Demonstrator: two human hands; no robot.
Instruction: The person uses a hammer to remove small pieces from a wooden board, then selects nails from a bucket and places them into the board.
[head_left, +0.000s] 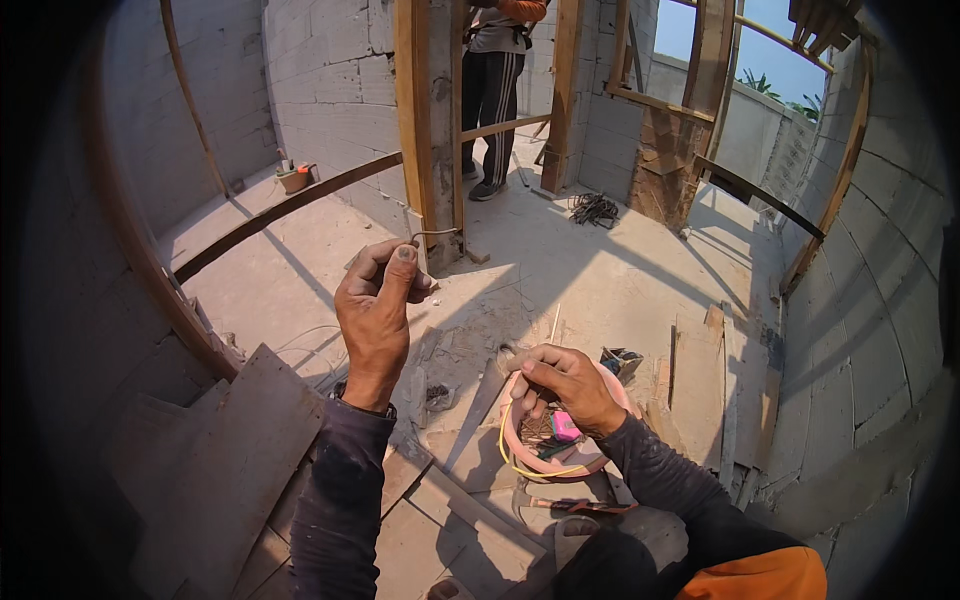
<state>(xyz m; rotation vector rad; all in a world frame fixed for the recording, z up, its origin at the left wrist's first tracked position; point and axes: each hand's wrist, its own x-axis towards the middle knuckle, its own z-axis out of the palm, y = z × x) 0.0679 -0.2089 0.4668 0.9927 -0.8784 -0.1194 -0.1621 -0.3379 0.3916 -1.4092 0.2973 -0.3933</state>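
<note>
Raised in front of me, my left hand (379, 300) pinches a thin bent metal rod (439, 232) between thumb and forefinger. The rod's free end sticks out to the right. My right hand (566, 382) is lower, over a pink plastic bucket (510, 435) with a yellow handle, its fingers curled; whether something small is between them cannot be made out. Inside the bucket are thin brown pieces like nails and a bright pink item (565, 426). A handsaw (476, 409) lies just left of the bucket, its handle end near my right fingertips.
A claw hammer (570, 505) lies by my feet. Boards (225, 465) lean at left, with more planks (694, 382) at right. Wooden rails (292, 206) cross the door openings low down. Beyond a post (415, 112), another person (491, 105) stands; dark metal pieces (594, 209) lie heaped nearby.
</note>
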